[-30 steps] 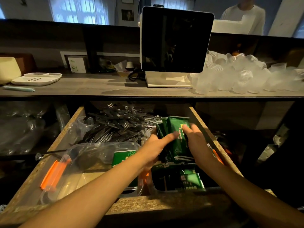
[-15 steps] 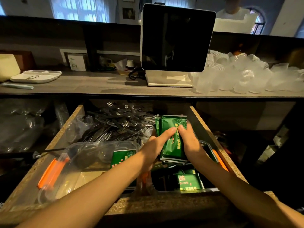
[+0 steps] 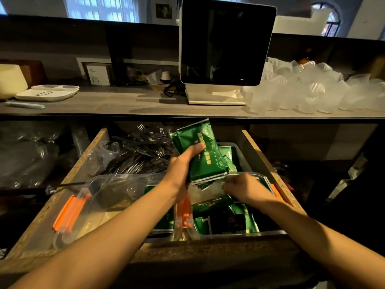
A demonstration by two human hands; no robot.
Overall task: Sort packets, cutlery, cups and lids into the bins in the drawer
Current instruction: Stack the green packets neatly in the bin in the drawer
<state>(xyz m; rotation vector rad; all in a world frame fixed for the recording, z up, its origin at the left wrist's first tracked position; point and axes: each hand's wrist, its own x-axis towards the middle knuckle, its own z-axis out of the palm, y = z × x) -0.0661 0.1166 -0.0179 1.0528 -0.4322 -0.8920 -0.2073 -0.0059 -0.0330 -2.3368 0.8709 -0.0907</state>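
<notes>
- Both forearms reach in over the front edge of the open drawer [image 3: 208, 250], its chipboard side walls flaring away left and right.
- Right hand [image 3: 246, 189] sits low over the right clear bin [image 3: 239, 233], fingers curled at the bin's far rim; motion blur hides whether it pinches anything, so its grasp cannot be told.
- Loose green packets [image 3: 216, 205] lie jumbled inside that bin, under and just before the right hand.
- Left hand [image 3: 183, 165] grips a stack of green packets [image 3: 203, 154], thumb across the printed face and fingers wrapped behind; the stack tilts up and back, its top edge reaching almost to the counter lip.
- An orange clip [image 3: 184, 211] stands on the wall between the two bins, directly below the left wrist.
- The left clear bin [image 3: 108, 190] fills the near-left part of the drawer, with an orange latch [image 3: 69, 211] on its outer side, close to the drawer's left wall.
- Behind the bins, black plastic forks [image 3: 141, 151] pile across the back left, touching a crumpled clear cup [image 3: 104, 153].
- A grey tray [image 3: 236, 152] sits at the back right, more green packets inside it, behind the lifted stack.
- Open room is tight: the counter [image 3: 125, 103] overhangs the drawer's back.
- On the counter stand a dark screen [image 3: 226, 41], a heap of frosted cups [image 3: 312, 88] to its right, and a white scale [image 3: 46, 92] far left.
</notes>
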